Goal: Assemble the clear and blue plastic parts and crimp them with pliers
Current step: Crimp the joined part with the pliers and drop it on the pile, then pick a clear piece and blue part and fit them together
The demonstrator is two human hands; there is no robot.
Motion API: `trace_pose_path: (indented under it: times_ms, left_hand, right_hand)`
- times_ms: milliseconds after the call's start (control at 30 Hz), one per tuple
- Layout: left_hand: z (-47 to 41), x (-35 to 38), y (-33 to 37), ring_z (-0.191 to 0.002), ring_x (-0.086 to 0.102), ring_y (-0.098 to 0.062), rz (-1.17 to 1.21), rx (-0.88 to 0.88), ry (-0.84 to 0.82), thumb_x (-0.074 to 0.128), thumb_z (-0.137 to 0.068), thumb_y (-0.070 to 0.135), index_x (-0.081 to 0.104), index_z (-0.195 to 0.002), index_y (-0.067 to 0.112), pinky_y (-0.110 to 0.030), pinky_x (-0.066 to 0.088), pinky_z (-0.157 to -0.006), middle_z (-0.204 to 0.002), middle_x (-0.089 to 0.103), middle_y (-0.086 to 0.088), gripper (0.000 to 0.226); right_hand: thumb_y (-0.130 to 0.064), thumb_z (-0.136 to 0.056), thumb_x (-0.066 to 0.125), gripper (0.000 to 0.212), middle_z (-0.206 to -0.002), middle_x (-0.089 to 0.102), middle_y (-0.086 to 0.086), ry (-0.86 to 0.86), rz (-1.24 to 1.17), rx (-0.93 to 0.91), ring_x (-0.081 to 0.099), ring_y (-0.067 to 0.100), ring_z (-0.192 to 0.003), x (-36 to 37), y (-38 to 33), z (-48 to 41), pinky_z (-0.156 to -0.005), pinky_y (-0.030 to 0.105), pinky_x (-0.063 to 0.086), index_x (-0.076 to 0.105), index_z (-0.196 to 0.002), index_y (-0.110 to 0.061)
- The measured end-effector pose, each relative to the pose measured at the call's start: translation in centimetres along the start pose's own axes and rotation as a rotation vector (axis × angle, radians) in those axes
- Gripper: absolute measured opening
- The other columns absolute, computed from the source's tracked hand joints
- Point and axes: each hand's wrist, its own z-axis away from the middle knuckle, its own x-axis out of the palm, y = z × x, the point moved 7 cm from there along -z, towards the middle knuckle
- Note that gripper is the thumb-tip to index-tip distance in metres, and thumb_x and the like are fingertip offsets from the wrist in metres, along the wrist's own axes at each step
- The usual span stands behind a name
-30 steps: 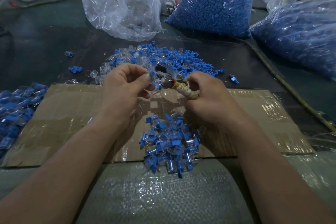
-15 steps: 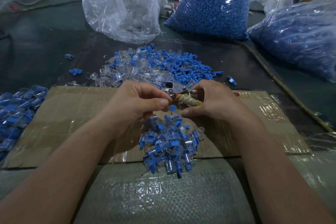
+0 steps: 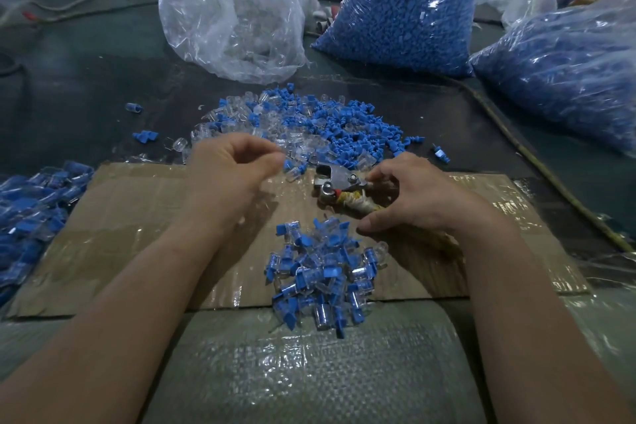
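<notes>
A loose heap of clear and blue plastic parts (image 3: 320,127) lies on the dark table beyond the cardboard sheet (image 3: 137,217). My left hand (image 3: 234,169) hovers at the heap's near edge with fingers curled; I see nothing held in it. A blue part (image 3: 294,167) lies just off its thumb. My right hand (image 3: 423,196) grips the cord-wrapped handles of the metal pliers (image 3: 335,182), whose jaws rest on the cardboard and point left. A pile of assembled clear-and-blue pieces (image 3: 323,275) sits on the cardboard's near edge between my forearms.
At the far left edge is another heap of assembled pieces (image 3: 31,206). A clear bag of clear parts (image 3: 234,10) and two bags of blue parts (image 3: 406,3) (image 3: 568,72) stand at the back. A cord (image 3: 537,162) runs along the right. Woven sacking (image 3: 309,372) covers the near table.
My left hand let a finished piece drop onto the near pile and moved up to the loose heap. My right hand lowered the pliers onto the cardboard, further right.
</notes>
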Motion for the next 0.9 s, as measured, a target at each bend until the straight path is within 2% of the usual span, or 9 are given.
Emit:
trace_pose_path:
  times_ms: [67, 133, 333, 433, 500, 567, 633, 767, 900]
  left_hand:
    - [-0.8, -1.6, 0.1, -0.069, 0.059, -0.004, -0.222, 0.064, 0.167, 0.069, -0.080, 0.011, 0.069, -0.089, 0.016, -0.021, 0.049, -0.073, -0.075, 0.063, 0.009, 0.011]
    - [-1.3, -2.3, -0.1, -0.075, 0.057, -0.009, -0.343, 0.082, 0.216, 0.068, -0.081, 0.009, 0.068, -0.102, 0.014, -0.027, 0.048, -0.079, -0.082, 0.063, 0.004, 0.022]
    - [-2.0, -0.8, -1.2, -0.102, 0.054, -0.017, -0.660, 0.076, 0.052, 0.062, -0.086, 0.017, 0.056, -0.126, 0.019, -0.032, 0.040, -0.093, -0.121, 0.059, -0.007, 0.040]
    - [-2.2, -0.3, -1.6, -0.111, 0.053, -0.025, -0.738, 0.047, -0.024, 0.057, -0.090, 0.023, 0.056, -0.126, 0.021, -0.043, 0.042, -0.099, -0.119, 0.059, -0.010, 0.037]
    - [-2.1, -0.2, -1.4, -0.109, 0.053, -0.025, -0.746, 0.055, -0.017, 0.057, -0.090, 0.023, 0.058, -0.123, 0.020, -0.044, 0.042, -0.098, -0.116, 0.060, -0.010, 0.033]
    - [-1.8, -0.3, -1.0, -0.107, 0.054, -0.022, -0.729, 0.079, 0.007, 0.058, -0.090, 0.021, 0.060, -0.120, 0.018, -0.039, 0.042, -0.096, -0.113, 0.062, -0.008, 0.030]
    - [-1.6, -0.3, -0.6, -0.104, 0.054, -0.019, -0.714, 0.097, 0.031, 0.059, -0.090, 0.020, 0.061, -0.119, 0.016, -0.035, 0.040, -0.093, -0.113, 0.063, -0.006, 0.029]
    - [-1.6, -0.2, -0.5, -0.110, 0.052, -0.023, -0.717, 0.084, 0.026, 0.057, -0.091, 0.021, 0.060, -0.120, 0.017, -0.037, 0.039, -0.094, -0.114, 0.063, -0.005, 0.029]
    - [-1.6, -0.1, -1.0, -0.114, 0.049, -0.024, -0.728, 0.054, -0.015, 0.054, -0.093, 0.024, 0.058, -0.119, 0.019, -0.037, 0.040, -0.092, -0.113, 0.062, -0.003, 0.027]
  right_hand:
    - [-0.048, -0.057, 0.080, 0.057, -0.094, 0.037, -0.014, -0.007, -0.001, -0.007, 0.038, 0.012, -0.099, -0.1, 0.1, 0.0, -0.082, 0.033, 0.037, 0.048, -0.102, -0.037]
    - [-0.045, -0.057, 0.081, 0.062, -0.093, 0.039, -0.017, -0.010, -0.007, -0.010, 0.041, 0.012, -0.096, -0.2, 0.2, 0.1, -0.080, 0.032, 0.038, 0.053, -0.110, -0.034]
    - [-0.047, -0.057, 0.081, 0.060, -0.094, 0.041, -0.020, -0.056, -0.038, -0.023, 0.040, -0.001, -0.085, -0.3, 0.6, 0.3, -0.070, 0.026, 0.034, 0.054, -0.109, -0.036]
    - [-0.067, -0.053, 0.068, 0.057, -0.092, 0.045, -0.022, -0.032, -0.097, -0.021, 0.043, -0.002, -0.084, -0.4, 0.4, 0.3, -0.065, 0.020, 0.033, 0.056, -0.102, -0.040]
    - [-0.078, -0.039, 0.054, 0.069, -0.090, 0.049, -0.023, -0.001, -0.131, -0.035, 0.046, -0.002, -0.084, -0.5, 0.1, 0.3, -0.064, 0.019, 0.034, 0.057, -0.097, -0.040]
    - [-0.079, -0.033, 0.048, 0.068, -0.090, 0.051, -0.022, 0.021, -0.134, -0.051, 0.048, -0.002, -0.085, -0.5, -0.1, 0.3, -0.066, 0.020, 0.037, 0.055, -0.089, -0.041]
    - [-0.077, -0.039, 0.050, 0.062, -0.090, 0.052, -0.022, 0.034, -0.131, -0.057, 0.049, -0.001, -0.086, -0.5, -0.1, 0.1, -0.069, 0.022, 0.040, 0.057, -0.089, -0.041]
    - [-0.059, -0.068, 0.064, 0.045, -0.088, 0.052, -0.021, 0.053, -0.115, -0.047, 0.048, -0.002, -0.085, -0.5, 0.3, -0.3, -0.068, 0.018, 0.038, 0.063, -0.103, -0.031]
    - [-0.053, -0.074, 0.064, 0.036, -0.089, 0.053, -0.020, 0.053, -0.124, -0.037, 0.048, -0.001, -0.085, -0.4, 0.6, -0.3, -0.066, 0.019, 0.037, 0.063, -0.102, -0.030]
